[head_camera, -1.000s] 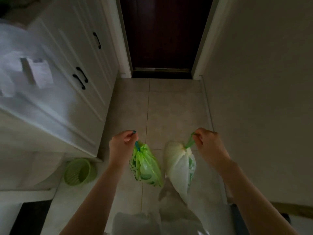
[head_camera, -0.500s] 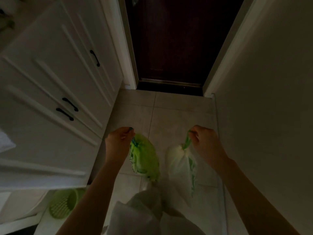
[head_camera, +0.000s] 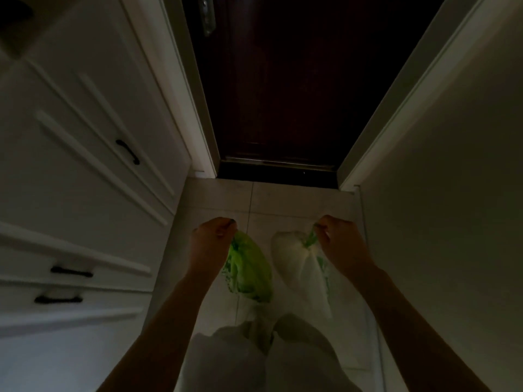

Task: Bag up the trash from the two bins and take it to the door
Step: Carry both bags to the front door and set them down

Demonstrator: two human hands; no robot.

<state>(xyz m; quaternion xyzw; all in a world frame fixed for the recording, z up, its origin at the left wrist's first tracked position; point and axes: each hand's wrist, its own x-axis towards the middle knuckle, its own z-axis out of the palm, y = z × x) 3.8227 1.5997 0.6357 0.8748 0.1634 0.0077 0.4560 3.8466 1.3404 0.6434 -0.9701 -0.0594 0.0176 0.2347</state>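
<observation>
My left hand (head_camera: 210,244) grips the tied top of a bright green trash bag (head_camera: 249,270), which hangs above the tiled floor. My right hand (head_camera: 339,244) pinches the green tie of a whitish trash bag (head_camera: 302,267) that hangs beside the first. The two bags are close together, between my forearms. The dark brown door (head_camera: 283,94) stands shut straight ahead, its threshold (head_camera: 278,166) a short way beyond the bags.
White cabinets with black handles (head_camera: 128,151) line the left side. A plain wall (head_camera: 452,193) runs along the right, so the corridor is narrow. Pale floor tiles (head_camera: 283,199) lie between me and the door. My light trousers (head_camera: 254,355) show at the bottom.
I have moved closer to the door, which now fills more of the view. The green bin on the floor at the left has dropped out of sight. Both hands still hold their bags.
</observation>
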